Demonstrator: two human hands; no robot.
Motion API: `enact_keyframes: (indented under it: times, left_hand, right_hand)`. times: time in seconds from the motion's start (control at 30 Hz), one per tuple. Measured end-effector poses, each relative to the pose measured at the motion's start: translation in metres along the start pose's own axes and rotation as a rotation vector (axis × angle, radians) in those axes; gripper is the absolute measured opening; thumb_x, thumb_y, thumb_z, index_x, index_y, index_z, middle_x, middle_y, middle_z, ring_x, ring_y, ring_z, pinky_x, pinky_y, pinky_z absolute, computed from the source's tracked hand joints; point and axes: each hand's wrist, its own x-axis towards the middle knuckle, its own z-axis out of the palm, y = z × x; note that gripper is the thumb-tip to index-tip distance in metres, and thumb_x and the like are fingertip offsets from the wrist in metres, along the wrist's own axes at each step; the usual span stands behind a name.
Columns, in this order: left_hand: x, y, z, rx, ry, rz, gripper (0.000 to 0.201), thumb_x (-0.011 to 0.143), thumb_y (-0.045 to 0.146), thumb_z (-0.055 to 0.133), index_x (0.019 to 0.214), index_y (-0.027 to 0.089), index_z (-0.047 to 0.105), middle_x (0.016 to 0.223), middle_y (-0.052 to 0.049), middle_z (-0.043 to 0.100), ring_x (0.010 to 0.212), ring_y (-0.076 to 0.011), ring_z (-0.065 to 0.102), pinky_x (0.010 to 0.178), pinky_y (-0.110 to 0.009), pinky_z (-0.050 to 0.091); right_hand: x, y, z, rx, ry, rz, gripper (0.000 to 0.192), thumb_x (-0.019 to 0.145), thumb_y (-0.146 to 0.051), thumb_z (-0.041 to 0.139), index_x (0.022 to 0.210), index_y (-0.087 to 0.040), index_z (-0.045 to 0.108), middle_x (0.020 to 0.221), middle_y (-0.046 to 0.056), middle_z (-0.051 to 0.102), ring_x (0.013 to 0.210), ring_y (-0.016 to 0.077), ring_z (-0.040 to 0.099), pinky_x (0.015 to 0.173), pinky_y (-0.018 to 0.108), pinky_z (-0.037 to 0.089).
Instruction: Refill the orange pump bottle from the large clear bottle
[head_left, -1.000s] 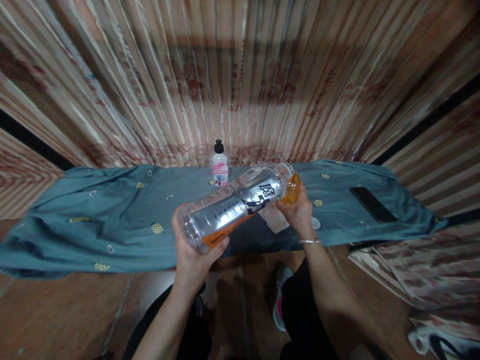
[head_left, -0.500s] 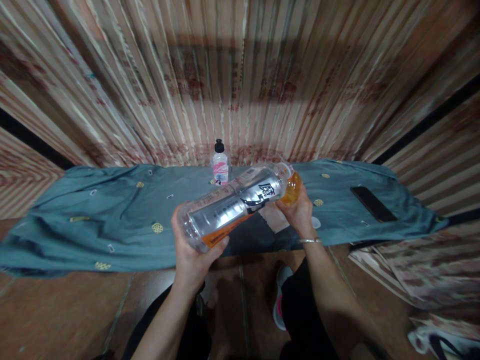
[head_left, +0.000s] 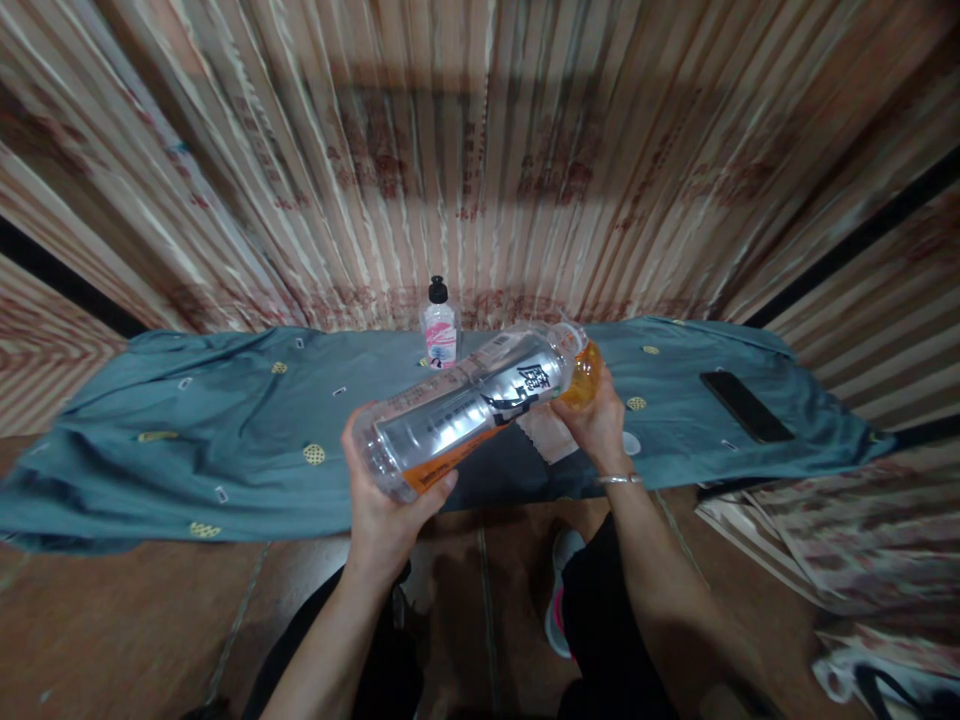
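Note:
My left hand [head_left: 390, 515] is wrapped round the base of a large clear plastic bottle [head_left: 465, 410] with a silver and orange label. This bottle lies tilted in the air, its neck pointing right and slightly up. Closed round a smaller bottle of amber liquid [head_left: 585, 378], my right hand [head_left: 596, 420] sits just beyond that neck. The two bottles' mouths are close together; whether they touch I cannot tell. Below them a pale piece of paper [head_left: 550, 437] lies on the cloth, and a small white disc [head_left: 631, 442] shows beside my right wrist.
A teal patterned cloth [head_left: 247, 430] covers the low surface before me. At its back stands a clear squeeze bottle [head_left: 441, 330] with a black cap and pink label. A dark phone [head_left: 746, 407] lies to the right. Pleated curtains [head_left: 480, 180] hang behind and at both sides.

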Motion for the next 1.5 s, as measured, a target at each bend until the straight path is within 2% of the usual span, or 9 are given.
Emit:
enact_keyframes:
  times: [0.2, 0.33, 0.53, 0.7, 0.93, 1.1, 1.3, 1.5]
  left_hand:
    - [-0.0019, -0.0049, -0.0016, -0.004, -0.012, -0.031, 0.097, 0.054, 0.042, 0.102, 0.135, 0.026, 0.053, 0.132, -0.01, 0.067, 0.123, -0.0295, 0.07, 0.107, -0.045, 0.059]
    - [-0.0023, -0.0041, -0.0016, -0.026, -0.013, -0.062, 0.098, 0.051, 0.036, 0.102, 0.136, 0.025, 0.053, 0.132, -0.01, 0.067, 0.123, -0.0292, 0.07, 0.107, -0.044, 0.059]
    - [-0.0011, -0.0026, -0.0015, -0.018, -0.007, -0.027, 0.095, 0.053, 0.037, 0.102, 0.134, 0.026, 0.053, 0.13, -0.01, 0.068, 0.12, -0.0281, 0.071, 0.103, -0.042, 0.061]
    - [0.0001, -0.005, -0.0022, -0.007, -0.003, 0.007, 0.095, 0.052, 0.04, 0.103, 0.133, 0.026, 0.055, 0.127, -0.009, 0.069, 0.116, -0.027, 0.072, 0.1, -0.04, 0.061]
    - [-0.001, -0.0075, -0.0029, -0.011, -0.011, -0.029, 0.099, 0.052, 0.041, 0.104, 0.136, 0.026, 0.053, 0.131, -0.01, 0.067, 0.123, -0.0301, 0.071, 0.107, -0.045, 0.059]
    - [-0.0016, -0.0061, -0.0023, -0.028, -0.002, -0.041, 0.098, 0.052, 0.036, 0.103, 0.137, 0.026, 0.053, 0.131, -0.009, 0.068, 0.122, -0.0284, 0.071, 0.106, -0.042, 0.06]
    - [-0.0008, -0.0072, -0.0024, -0.02, 0.001, 0.001, 0.097, 0.051, 0.036, 0.103, 0.134, 0.026, 0.055, 0.127, -0.008, 0.069, 0.118, -0.0265, 0.072, 0.103, -0.039, 0.06]
    - [-0.0008, -0.0051, -0.0015, -0.026, 0.0, -0.019, 0.096, 0.052, 0.035, 0.102, 0.134, 0.026, 0.054, 0.129, -0.008, 0.068, 0.121, -0.0274, 0.071, 0.105, -0.04, 0.058]
  right_hand:
    - [0.0001, -0.0006, -0.0007, -0.02, 0.01, -0.011, 0.087, 0.079, -0.056, 0.076, 0.152, -0.013, 0.053, 0.14, 0.022, 0.075, 0.126, 0.0374, 0.075, 0.107, 0.056, 0.063]
    - [-0.0001, -0.0011, -0.0008, -0.038, 0.015, -0.004, 0.085, 0.08, -0.055, 0.077, 0.151, -0.014, 0.053, 0.138, 0.021, 0.076, 0.124, 0.0371, 0.076, 0.106, 0.054, 0.064]
    - [-0.0002, -0.0005, -0.0004, -0.038, 0.015, -0.037, 0.081, 0.083, -0.055, 0.075, 0.151, -0.017, 0.053, 0.138, 0.019, 0.076, 0.122, 0.0355, 0.077, 0.103, 0.052, 0.065]
    - [0.0, 0.0001, -0.0003, -0.019, 0.001, -0.044, 0.084, 0.084, -0.055, 0.075, 0.154, -0.015, 0.051, 0.138, 0.02, 0.075, 0.125, 0.0358, 0.075, 0.105, 0.051, 0.064]
    - [0.0, -0.0002, 0.0002, -0.02, 0.011, -0.022, 0.085, 0.08, -0.053, 0.077, 0.151, -0.013, 0.054, 0.141, 0.022, 0.073, 0.127, 0.0372, 0.074, 0.108, 0.052, 0.063]
    - [0.0002, 0.0014, 0.0003, 0.002, 0.0, -0.038, 0.084, 0.083, -0.054, 0.076, 0.152, -0.012, 0.053, 0.141, 0.023, 0.072, 0.127, 0.0386, 0.074, 0.109, 0.057, 0.062]
    - [0.0009, 0.0022, 0.0017, -0.027, 0.039, -0.075, 0.081, 0.083, -0.057, 0.077, 0.149, -0.016, 0.056, 0.139, 0.02, 0.075, 0.122, 0.0344, 0.076, 0.104, 0.05, 0.064]
    - [-0.0001, 0.0004, 0.0016, -0.036, 0.036, -0.065, 0.082, 0.082, -0.056, 0.074, 0.149, -0.014, 0.055, 0.14, 0.021, 0.074, 0.124, 0.0356, 0.075, 0.106, 0.052, 0.064]
